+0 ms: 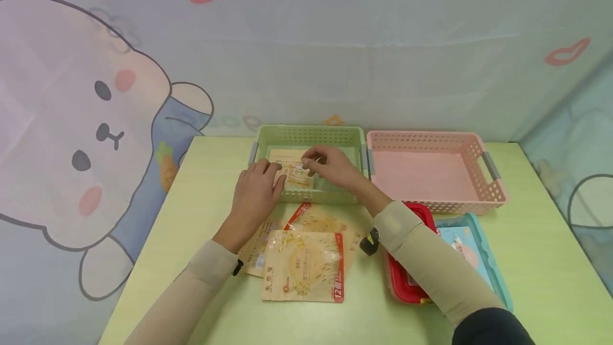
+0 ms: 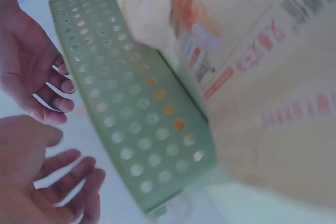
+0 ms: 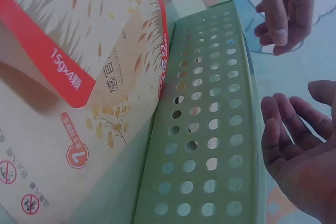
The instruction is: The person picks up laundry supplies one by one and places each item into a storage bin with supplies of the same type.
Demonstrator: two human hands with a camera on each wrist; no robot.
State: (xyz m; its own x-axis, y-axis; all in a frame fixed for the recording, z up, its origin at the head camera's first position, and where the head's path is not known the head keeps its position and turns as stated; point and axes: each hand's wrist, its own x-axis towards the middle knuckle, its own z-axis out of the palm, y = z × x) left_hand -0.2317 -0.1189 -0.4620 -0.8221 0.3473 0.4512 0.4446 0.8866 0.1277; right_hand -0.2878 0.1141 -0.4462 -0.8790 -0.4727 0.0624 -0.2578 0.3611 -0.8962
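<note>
My left hand (image 1: 256,190) is over the front left part of the green basket (image 1: 337,197), with fingers loosely bent and nothing in them. Opposite it, my right hand (image 1: 337,169) hovers above the basket's right side, also holding nothing. Between the hands, a beige printed pouch (image 1: 298,179) lies inside the basket. Both wrist views show the left hand (image 2: 39,182) and the right hand (image 3: 302,150) with relaxed fingers beyond the basket's perforated wall. In front of the basket, a beige pouch with a red edge (image 1: 304,268) overlaps other similar pouches (image 1: 323,217).
A pink basket (image 1: 421,174) stands directly right of the green one. Near my right forearm are a red-rimmed container (image 1: 407,292), partly hidden by the sleeve, and a teal container (image 1: 498,281) holding a blue package (image 1: 462,241). A patterned curtain (image 1: 383,41) hangs behind the table.
</note>
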